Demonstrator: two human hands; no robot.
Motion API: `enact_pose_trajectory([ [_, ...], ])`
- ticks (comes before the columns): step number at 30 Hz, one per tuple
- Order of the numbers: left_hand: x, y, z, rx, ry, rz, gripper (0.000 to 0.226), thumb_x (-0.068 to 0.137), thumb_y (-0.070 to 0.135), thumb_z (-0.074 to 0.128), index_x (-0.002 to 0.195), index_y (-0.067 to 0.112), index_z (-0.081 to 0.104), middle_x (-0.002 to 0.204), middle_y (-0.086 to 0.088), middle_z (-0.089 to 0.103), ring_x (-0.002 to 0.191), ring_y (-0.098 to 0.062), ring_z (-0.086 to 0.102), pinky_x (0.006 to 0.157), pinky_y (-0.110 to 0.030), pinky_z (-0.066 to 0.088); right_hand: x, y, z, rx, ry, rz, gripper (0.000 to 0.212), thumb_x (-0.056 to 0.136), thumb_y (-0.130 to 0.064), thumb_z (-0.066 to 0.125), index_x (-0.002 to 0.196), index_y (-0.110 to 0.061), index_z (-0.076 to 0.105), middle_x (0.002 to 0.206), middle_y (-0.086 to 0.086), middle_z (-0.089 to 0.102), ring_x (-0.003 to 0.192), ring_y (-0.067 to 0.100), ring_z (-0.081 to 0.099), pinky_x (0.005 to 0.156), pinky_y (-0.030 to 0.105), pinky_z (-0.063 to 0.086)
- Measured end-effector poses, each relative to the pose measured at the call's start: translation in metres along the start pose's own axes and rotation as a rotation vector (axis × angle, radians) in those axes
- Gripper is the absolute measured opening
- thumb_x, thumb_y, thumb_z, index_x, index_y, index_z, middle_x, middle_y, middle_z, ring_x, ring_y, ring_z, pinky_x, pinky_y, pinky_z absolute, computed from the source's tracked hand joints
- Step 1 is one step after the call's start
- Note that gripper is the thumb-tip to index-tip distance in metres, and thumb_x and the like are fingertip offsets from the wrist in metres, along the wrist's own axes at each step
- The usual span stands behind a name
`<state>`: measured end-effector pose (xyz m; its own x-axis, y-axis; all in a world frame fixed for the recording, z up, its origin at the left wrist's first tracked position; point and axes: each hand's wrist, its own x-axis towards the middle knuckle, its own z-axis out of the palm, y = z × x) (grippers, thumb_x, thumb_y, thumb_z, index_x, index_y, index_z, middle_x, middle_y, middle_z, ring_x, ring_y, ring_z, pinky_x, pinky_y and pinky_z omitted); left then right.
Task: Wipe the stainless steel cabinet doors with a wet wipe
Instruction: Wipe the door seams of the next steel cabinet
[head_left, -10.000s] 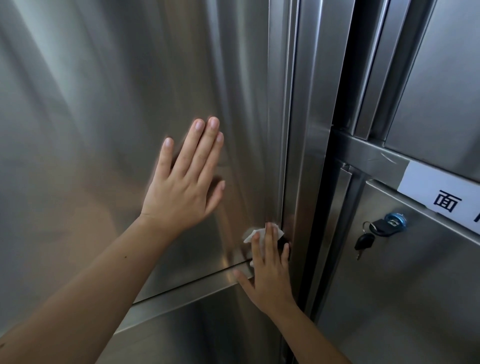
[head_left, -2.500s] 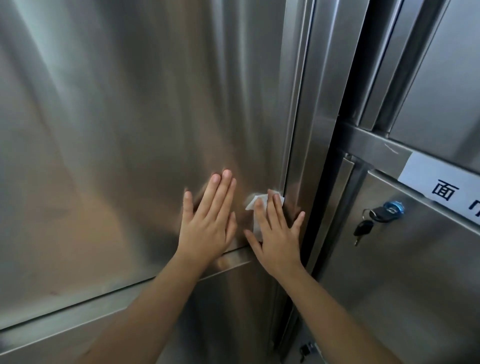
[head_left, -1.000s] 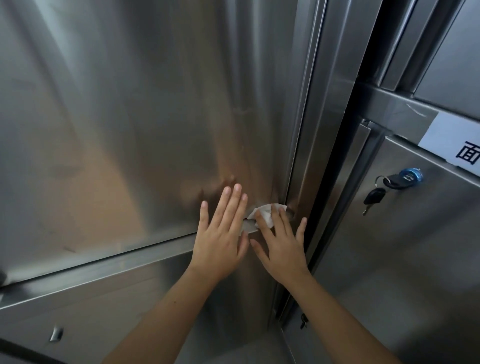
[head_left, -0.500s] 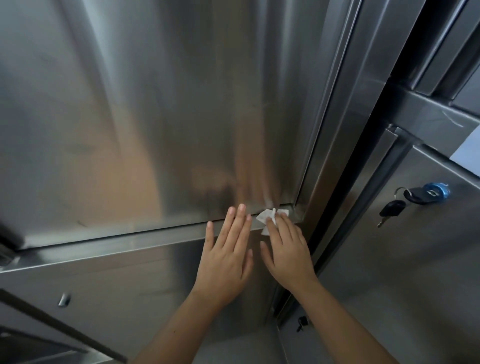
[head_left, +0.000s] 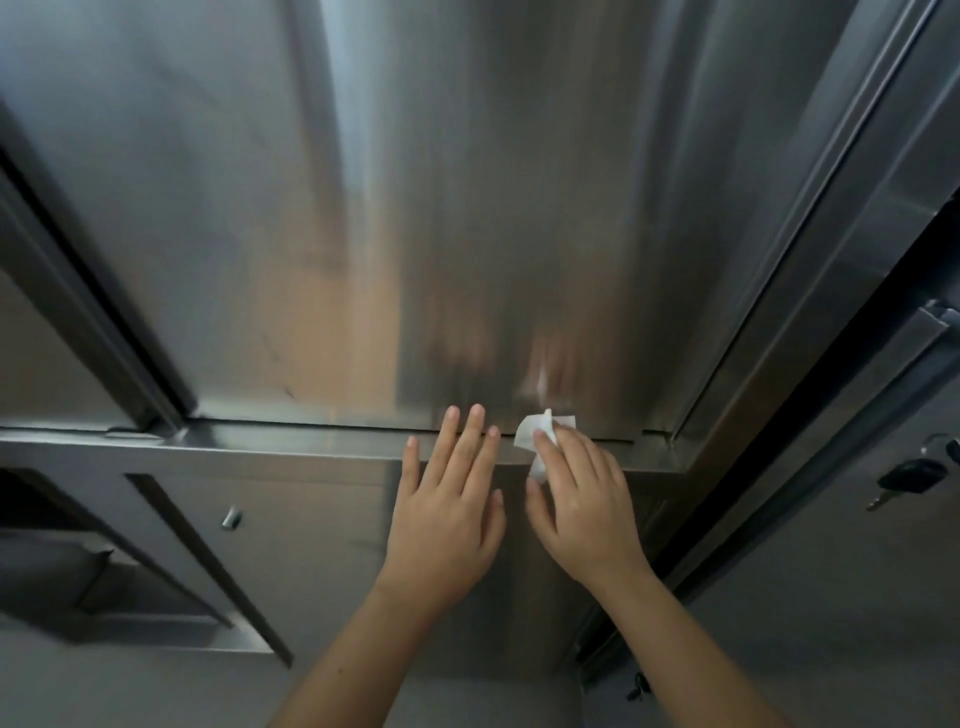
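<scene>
A tall stainless steel cabinet door (head_left: 467, 208) fills the upper view. Below it runs a horizontal steel rail (head_left: 285, 447), and a lower door (head_left: 322, 545) sits under that. My right hand (head_left: 582, 514) presses a small crumpled white wet wipe (head_left: 537, 434) with straight fingers against the rail, just under the upper door's bottom edge. My left hand (head_left: 447, 514) lies flat and open beside it, fingers straight, fingertips over the rail and palm on the lower door. Most of the wipe is hidden under my right fingers.
A small metal knob (head_left: 231, 518) sticks out of the lower door at the left. A dark recessed opening (head_left: 78, 566) lies lower left. At the right edge a neighbouring cabinet door (head_left: 857, 597) carries a black key (head_left: 906, 478) hanging from its lock.
Both hands slid down from the upper door panel to the rail below it, the wipe moving with my right hand. The view tilted downward, showing more of the lower door.
</scene>
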<state>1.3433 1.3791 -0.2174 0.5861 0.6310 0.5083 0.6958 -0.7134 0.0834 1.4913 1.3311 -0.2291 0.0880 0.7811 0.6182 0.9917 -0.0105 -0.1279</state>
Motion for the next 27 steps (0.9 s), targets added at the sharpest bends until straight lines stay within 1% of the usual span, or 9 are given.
enact_pose_trajectory([
  [4,-0.017,-0.028,-0.017,0.013,0.017,-0.091,0.049,0.084,0.026,0.04,0.124,0.005,0.059,0.137,-0.013,0.049,0.129,-0.032,0.043,0.1,-0.056,0.034,0.011,-0.034,0.008,0.047,-0.014,-0.052,0.042,0.087,-0.026,0.043,0.112,0.0,0.064,0.113,0.016,0.064,0.104,0.029,0.063,0.085,0.04,0.052],
  [9,-0.052,-0.076,-0.038,0.046,0.045,-0.228,0.048,0.083,0.025,0.039,0.119,0.002,0.062,0.133,-0.015,0.053,0.125,-0.034,0.047,0.097,-0.058,0.037,0.019,-0.092,0.023,0.092,-0.057,-0.111,0.044,0.085,-0.026,0.042,0.114,0.0,0.064,0.117,0.016,0.063,0.106,0.029,0.062,0.087,0.039,0.05],
  [13,-0.088,-0.117,-0.058,0.063,0.045,-0.301,0.05,0.082,0.024,0.038,0.12,0.001,0.061,0.132,-0.017,0.053,0.124,-0.035,0.048,0.094,-0.059,0.039,0.021,-0.147,0.033,0.117,-0.07,-0.152,0.045,0.084,-0.025,0.042,0.112,0.001,0.064,0.114,0.017,0.064,0.105,0.03,0.063,0.087,0.041,0.05],
  [16,-0.115,-0.149,-0.076,0.059,0.054,-0.322,0.049,0.082,0.022,0.038,0.12,0.001,0.061,0.132,-0.017,0.053,0.123,-0.036,0.048,0.092,-0.059,0.04,0.022,-0.193,0.038,0.113,-0.082,-0.176,0.043,0.083,-0.024,0.045,0.113,0.0,0.064,0.115,0.018,0.063,0.105,0.03,0.062,0.087,0.041,0.051],
  [18,-0.133,-0.171,-0.09,0.059,0.056,-0.329,0.049,0.082,0.022,0.037,0.12,0.001,0.06,0.133,-0.017,0.053,0.124,-0.036,0.047,0.093,-0.059,0.04,0.021,-0.225,0.041,0.101,-0.078,-0.176,0.04,0.08,-0.02,0.056,0.114,0.0,0.064,0.116,0.018,0.063,0.106,0.03,0.062,0.087,0.041,0.051],
  [20,-0.149,-0.192,-0.102,0.054,0.073,-0.323,0.049,0.083,0.021,0.037,0.12,0.0,0.061,0.132,-0.017,0.053,0.124,-0.036,0.048,0.093,-0.059,0.04,0.019,-0.255,0.044,0.093,-0.076,-0.165,0.043,0.076,-0.016,0.069,0.115,0.001,0.063,0.117,0.018,0.063,0.107,0.03,0.062,0.087,0.043,0.051],
  [21,-0.157,-0.202,-0.107,0.054,0.081,-0.315,0.048,0.083,0.021,0.036,0.119,0.0,0.061,0.132,-0.017,0.054,0.123,-0.036,0.048,0.093,-0.059,0.039,0.018,-0.27,0.046,0.091,-0.074,-0.159,0.045,0.074,-0.015,0.072,0.115,0.001,0.063,0.117,0.019,0.062,0.107,0.031,0.062,0.087,0.044,0.051],
  [23,-0.169,-0.22,-0.117,0.061,0.084,-0.295,0.048,0.083,0.02,0.036,0.119,0.0,0.061,0.131,-0.017,0.054,0.123,-0.036,0.048,0.093,-0.059,0.039,0.016,-0.295,0.048,0.082,-0.065,-0.144,0.046,0.073,-0.013,0.073,0.115,0.002,0.063,0.117,0.02,0.062,0.107,0.032,0.061,0.087,0.046,0.051],
  [27,-0.186,-0.241,-0.129,0.042,0.067,-0.272,0.05,0.083,0.019,0.034,0.121,0.0,0.059,0.133,-0.016,0.052,0.124,-0.036,0.047,0.093,-0.06,0.039,0.012,-0.329,0.049,0.057,-0.055,-0.115,0.047,0.072,-0.012,0.073,0.115,0.003,0.062,0.117,0.02,0.062,0.108,0.032,0.061,0.088,0.045,0.05],
])
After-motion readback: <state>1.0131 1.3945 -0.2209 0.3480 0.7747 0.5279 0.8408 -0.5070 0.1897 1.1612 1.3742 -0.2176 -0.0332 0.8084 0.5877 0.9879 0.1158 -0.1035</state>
